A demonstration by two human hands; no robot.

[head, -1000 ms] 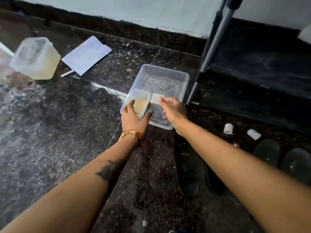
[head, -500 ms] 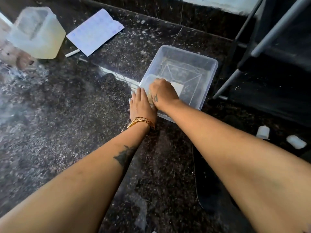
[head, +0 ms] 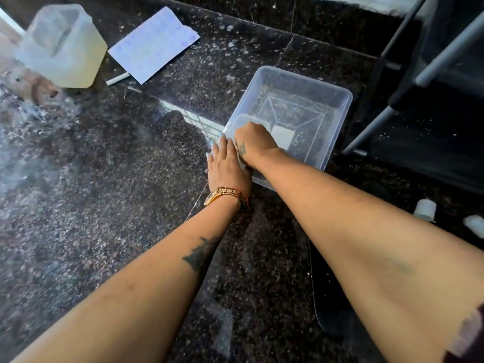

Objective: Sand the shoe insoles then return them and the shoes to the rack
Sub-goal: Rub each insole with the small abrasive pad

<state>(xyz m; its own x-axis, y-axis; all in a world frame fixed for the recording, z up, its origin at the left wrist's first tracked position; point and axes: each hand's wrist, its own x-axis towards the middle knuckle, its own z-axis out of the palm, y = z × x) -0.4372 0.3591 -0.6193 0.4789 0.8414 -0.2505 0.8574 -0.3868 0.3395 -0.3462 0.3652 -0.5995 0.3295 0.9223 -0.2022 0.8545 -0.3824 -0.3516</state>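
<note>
— What's the room like?
— A dark speckled stone floor (head: 104,205); a metal-legged rack (head: 419,74) at two o'clock, and a black insole (head: 330,305) at five o'clock.
— The hands?
— The left hand (head: 226,166) lies flat, fingers straight, at the clear tub's (head: 337,121) near corner. The right hand (head: 255,144) reaches inside; I cannot tell its grip.

The right hand (head: 252,142) hides its fingers, perhaps gripping something inside the tub (head: 337,119).
</note>
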